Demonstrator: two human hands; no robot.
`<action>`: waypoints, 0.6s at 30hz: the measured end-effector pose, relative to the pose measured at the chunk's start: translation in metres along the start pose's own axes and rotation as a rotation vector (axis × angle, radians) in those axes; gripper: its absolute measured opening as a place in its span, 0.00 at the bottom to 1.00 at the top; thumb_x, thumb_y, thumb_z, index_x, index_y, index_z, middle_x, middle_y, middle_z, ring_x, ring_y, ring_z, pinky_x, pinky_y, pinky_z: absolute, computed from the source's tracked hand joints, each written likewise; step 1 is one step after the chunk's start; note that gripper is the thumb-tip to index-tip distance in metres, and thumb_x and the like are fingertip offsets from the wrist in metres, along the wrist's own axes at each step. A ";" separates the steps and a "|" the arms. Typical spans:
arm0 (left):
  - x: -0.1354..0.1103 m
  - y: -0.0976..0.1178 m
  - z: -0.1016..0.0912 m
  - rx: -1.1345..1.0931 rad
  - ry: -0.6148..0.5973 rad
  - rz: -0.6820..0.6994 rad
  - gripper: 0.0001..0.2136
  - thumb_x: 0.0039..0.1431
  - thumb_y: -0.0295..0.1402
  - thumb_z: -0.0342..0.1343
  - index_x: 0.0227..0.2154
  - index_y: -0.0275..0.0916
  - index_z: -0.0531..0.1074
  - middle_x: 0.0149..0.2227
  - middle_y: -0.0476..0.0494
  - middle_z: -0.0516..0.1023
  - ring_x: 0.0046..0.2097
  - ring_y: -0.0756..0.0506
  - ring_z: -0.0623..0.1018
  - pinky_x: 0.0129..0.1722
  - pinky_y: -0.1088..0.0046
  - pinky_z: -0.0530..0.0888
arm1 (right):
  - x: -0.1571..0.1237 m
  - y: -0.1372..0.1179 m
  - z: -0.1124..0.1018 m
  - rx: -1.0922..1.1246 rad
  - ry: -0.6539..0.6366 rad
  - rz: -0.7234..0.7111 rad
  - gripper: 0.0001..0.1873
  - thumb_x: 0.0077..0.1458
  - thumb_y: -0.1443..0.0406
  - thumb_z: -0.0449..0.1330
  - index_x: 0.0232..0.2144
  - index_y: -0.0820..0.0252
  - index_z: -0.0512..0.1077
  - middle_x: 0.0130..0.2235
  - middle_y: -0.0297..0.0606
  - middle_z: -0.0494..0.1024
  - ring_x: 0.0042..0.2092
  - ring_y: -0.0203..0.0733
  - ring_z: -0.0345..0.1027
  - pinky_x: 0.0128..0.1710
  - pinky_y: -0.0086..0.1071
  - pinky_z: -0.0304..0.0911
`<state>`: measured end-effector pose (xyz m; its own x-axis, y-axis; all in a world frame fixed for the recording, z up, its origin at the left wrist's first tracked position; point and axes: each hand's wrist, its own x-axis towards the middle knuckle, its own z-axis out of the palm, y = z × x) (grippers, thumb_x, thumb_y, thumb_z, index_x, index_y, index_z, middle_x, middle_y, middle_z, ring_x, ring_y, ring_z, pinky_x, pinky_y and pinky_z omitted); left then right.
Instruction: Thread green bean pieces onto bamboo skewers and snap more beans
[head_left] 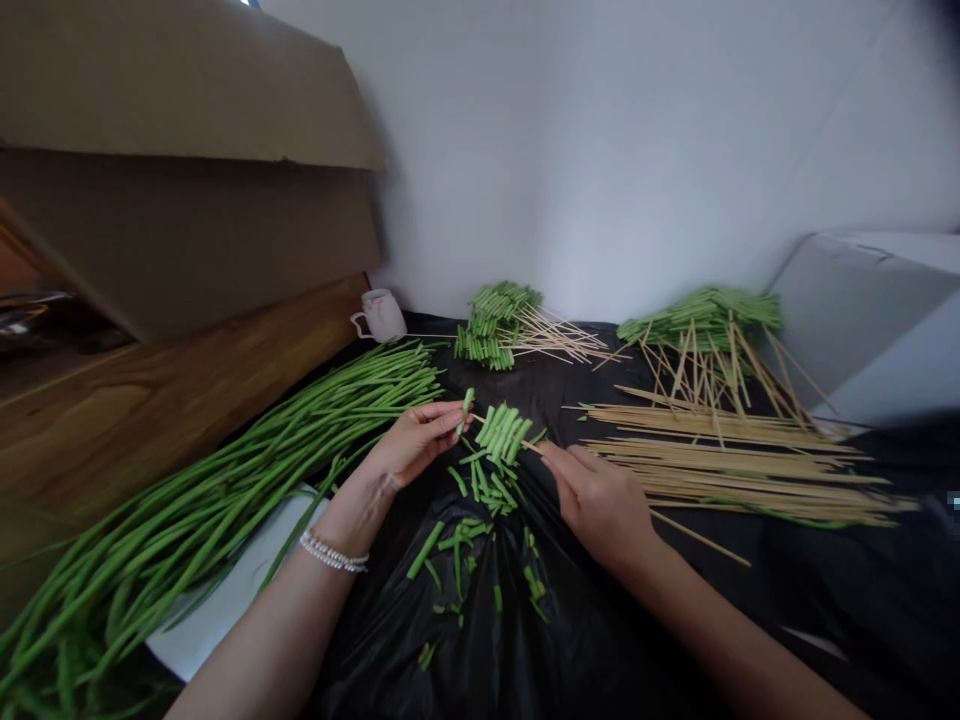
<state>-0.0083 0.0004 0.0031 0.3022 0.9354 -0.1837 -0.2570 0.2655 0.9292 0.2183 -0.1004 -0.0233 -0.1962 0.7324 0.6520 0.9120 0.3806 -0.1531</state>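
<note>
My left hand (429, 436) pinches a short piece of green bean (466, 408) at the tip of a thin wooden skewer (531, 447). Several cut bean pieces (502, 433) sit side by side across that skewer, pierced by it. On its other end my right hand (598, 497) is closed, the fingers wrapped round the stick. Below the hands, loose cut bean pieces (491, 490) lie scattered on the black plastic sheet (517, 640). Long uncut beans (247, 490) lie in a heap left of my left arm, partly over a white board or tray (225, 610).
Filled bean skewers are piled at the back centre (499, 315) and back right (705, 310). Bare wooden skewers (750, 470) lie spread at the right. A white mug (382, 315) stands by the wall. A cardboard box (225, 230) flanks the left, a white box (870, 310) the right.
</note>
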 end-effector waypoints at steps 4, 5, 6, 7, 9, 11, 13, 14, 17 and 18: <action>0.000 -0.001 0.002 -0.043 -0.041 -0.027 0.14 0.39 0.29 0.71 0.33 0.33 0.80 0.32 0.42 0.82 0.33 0.52 0.77 0.34 0.81 0.73 | 0.000 -0.001 0.001 0.003 -0.004 -0.001 0.15 0.63 0.66 0.49 0.45 0.57 0.74 0.31 0.35 0.77 0.31 0.34 0.69 0.30 0.27 0.55; 0.000 -0.001 0.002 -0.046 -0.042 -0.029 0.14 0.39 0.28 0.71 0.33 0.33 0.80 0.32 0.42 0.82 0.32 0.52 0.78 0.34 0.81 0.73 | 0.000 -0.001 0.001 0.004 -0.004 -0.001 0.15 0.63 0.66 0.49 0.45 0.57 0.74 0.31 0.35 0.77 0.31 0.34 0.70 0.31 0.27 0.56; -0.001 -0.001 0.002 -0.046 -0.042 -0.029 0.13 0.40 0.28 0.71 0.33 0.33 0.80 0.32 0.42 0.82 0.32 0.52 0.78 0.34 0.81 0.73 | 0.000 0.000 0.001 0.004 -0.007 -0.001 0.15 0.63 0.66 0.49 0.45 0.57 0.74 0.31 0.35 0.77 0.31 0.34 0.70 0.31 0.27 0.56; -0.001 -0.001 0.002 -0.045 -0.042 -0.030 0.13 0.40 0.28 0.71 0.33 0.33 0.80 0.32 0.42 0.82 0.32 0.52 0.78 0.34 0.81 0.73 | -0.001 0.000 0.001 0.004 -0.012 -0.001 0.15 0.63 0.66 0.49 0.45 0.57 0.74 0.31 0.34 0.77 0.31 0.34 0.70 0.30 0.27 0.56; -0.001 0.000 0.003 -0.041 -0.044 -0.030 0.13 0.41 0.28 0.70 0.33 0.33 0.80 0.32 0.43 0.82 0.32 0.52 0.78 0.34 0.81 0.73 | -0.001 0.000 0.002 -0.001 -0.020 0.003 0.15 0.63 0.66 0.49 0.45 0.57 0.74 0.30 0.34 0.76 0.31 0.34 0.69 0.30 0.27 0.55; -0.002 0.001 0.003 -0.035 -0.047 -0.030 0.13 0.41 0.28 0.70 0.33 0.33 0.80 0.32 0.43 0.82 0.32 0.52 0.78 0.34 0.81 0.73 | -0.001 0.000 0.002 -0.004 -0.024 0.008 0.15 0.63 0.66 0.49 0.45 0.57 0.74 0.30 0.34 0.76 0.31 0.34 0.69 0.30 0.27 0.55; -0.002 0.001 0.004 -0.033 -0.047 -0.030 0.12 0.41 0.28 0.70 0.32 0.33 0.80 0.31 0.43 0.82 0.32 0.52 0.77 0.34 0.81 0.73 | -0.001 0.000 0.001 -0.002 -0.022 0.009 0.15 0.63 0.66 0.49 0.45 0.57 0.74 0.31 0.34 0.77 0.30 0.34 0.69 0.30 0.27 0.55; -0.002 0.001 0.004 -0.034 -0.048 -0.030 0.13 0.40 0.28 0.71 0.32 0.33 0.80 0.31 0.43 0.82 0.32 0.52 0.78 0.34 0.81 0.73 | -0.001 0.000 0.001 -0.001 -0.023 0.009 0.15 0.63 0.66 0.49 0.45 0.57 0.74 0.31 0.35 0.77 0.31 0.34 0.69 0.30 0.27 0.55; -0.002 0.000 0.003 -0.026 -0.052 -0.027 0.13 0.40 0.29 0.71 0.32 0.33 0.81 0.32 0.43 0.82 0.33 0.52 0.78 0.35 0.79 0.73 | 0.000 -0.002 0.000 -0.008 -0.038 0.012 0.15 0.63 0.67 0.49 0.45 0.57 0.74 0.32 0.35 0.77 0.31 0.34 0.70 0.30 0.27 0.55; -0.002 0.000 0.003 -0.017 -0.049 -0.023 0.12 0.40 0.29 0.71 0.31 0.33 0.81 0.32 0.43 0.82 0.33 0.51 0.78 0.36 0.79 0.72 | 0.000 -0.002 0.000 -0.013 -0.048 0.015 0.15 0.63 0.67 0.49 0.44 0.57 0.74 0.32 0.35 0.77 0.32 0.34 0.70 0.30 0.27 0.55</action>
<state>-0.0058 -0.0019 0.0040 0.3528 0.9164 -0.1889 -0.2648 0.2914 0.9192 0.2162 -0.1014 -0.0232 -0.1996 0.7645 0.6130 0.9194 0.3624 -0.1527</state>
